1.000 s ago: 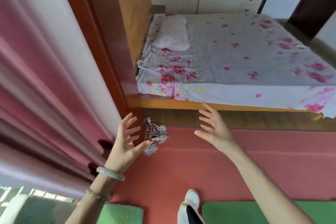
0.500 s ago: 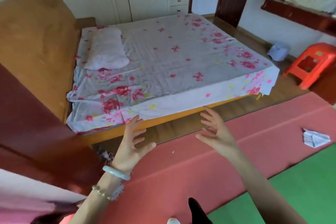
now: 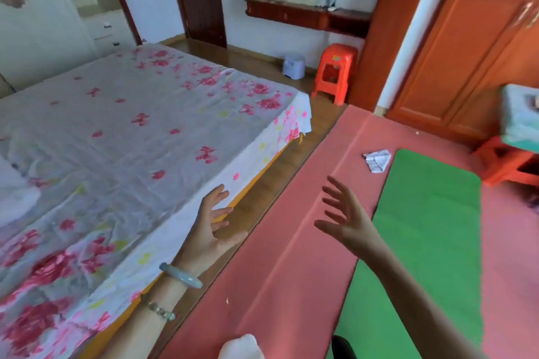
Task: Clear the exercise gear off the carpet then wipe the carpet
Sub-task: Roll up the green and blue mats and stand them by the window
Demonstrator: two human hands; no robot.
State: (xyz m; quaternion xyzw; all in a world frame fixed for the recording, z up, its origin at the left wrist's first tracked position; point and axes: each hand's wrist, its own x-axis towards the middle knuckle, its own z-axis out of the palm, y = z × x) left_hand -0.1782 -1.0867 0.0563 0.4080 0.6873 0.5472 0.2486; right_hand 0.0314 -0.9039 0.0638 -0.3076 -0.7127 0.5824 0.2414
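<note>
Although a yellow sticker (image 3: 337, 58) shows on the top of the orange stool (image 3: 335, 76) far beyond both hands, its print is too small to read. The printed face of the pale box (image 3: 520, 119), well off to the right of the right hand, is blurred. The left hand (image 3: 214, 230) is raised in the air with its palm turned inward. Its fingers are straight and spread and it grasps nothing. It hangs over the near edge of the bed (image 3: 116, 140) and the strip of wooden floor beside it. A pale green bangle (image 3: 180, 275) sits on that wrist, with a bead bracelet (image 3: 162, 311) further down the forearm. The right hand (image 3: 347, 218) is raised likewise, apart from the left, palm facing the left hand, fingers fanned and released, nothing in it. The red carpet (image 3: 277, 271) lies beneath the right hand and extends past it on both sides. The green exercise mat (image 3: 423, 242) lies flat on that carpet just to the right of the right hand, running away from the person. Neither hand touches it. A white crumpled piece (image 3: 377, 160), cloth or paper cannot be told, lies on the carpet beyond the right hand, just beside the mat's far left corner. The toe of a white shoe (image 3: 242, 347) shows below and between the two forearms.
</note>
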